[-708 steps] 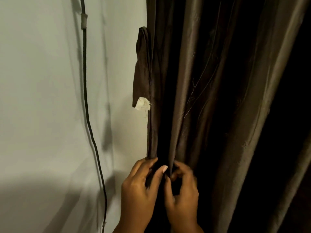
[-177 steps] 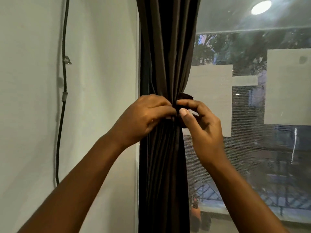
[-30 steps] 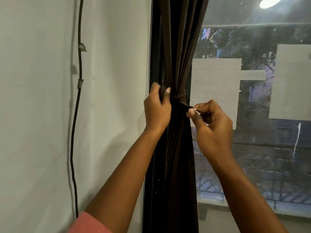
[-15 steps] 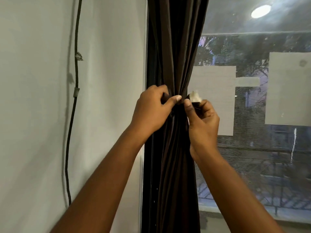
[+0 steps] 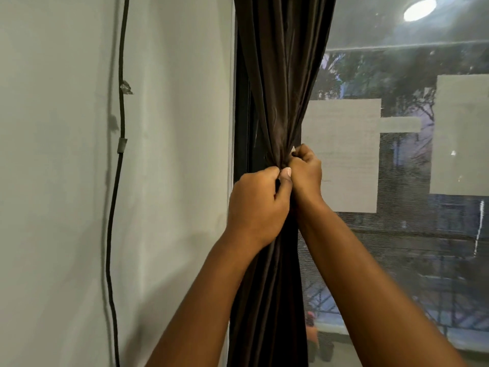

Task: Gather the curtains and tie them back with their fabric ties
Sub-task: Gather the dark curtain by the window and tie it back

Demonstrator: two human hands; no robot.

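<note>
Head view: dark brown curtain (image 5: pixel 280 75) gathered into one tight bundle against black window frame (image 5: pixel 242 115), pinched in at mid-height. Left hand (image 5: pixel 255 205) fisted on the bundle just below the pinch, thumb up with nail showing, grip closed round the curtain folds. Right hand (image 5: pixel 307 172) touching the left, slightly above and to its right, knuckles out, fingers curled tight at the pinch point; grip closed on fabric there, likely the fabric tie (image 5: pixel 293 151), only a pale scrap visible above the fingers, cannot tell how it wraps. Curtain fans out wider above both grips, hangs in narrow pleats below, running down between the forearms. Left of the grips: plain pale wall (image 5: pixel 66 181) with black cable (image 5: pixel 116 181) running vertically, clipped in two spots. Right of the grips: window glass (image 5: pixel 423 247) with mesh screen, pale paper sheets (image 5: pixel 341 154) stuck on it, round ceiling-light reflection (image 5: pixel 419 9) top right.
</note>
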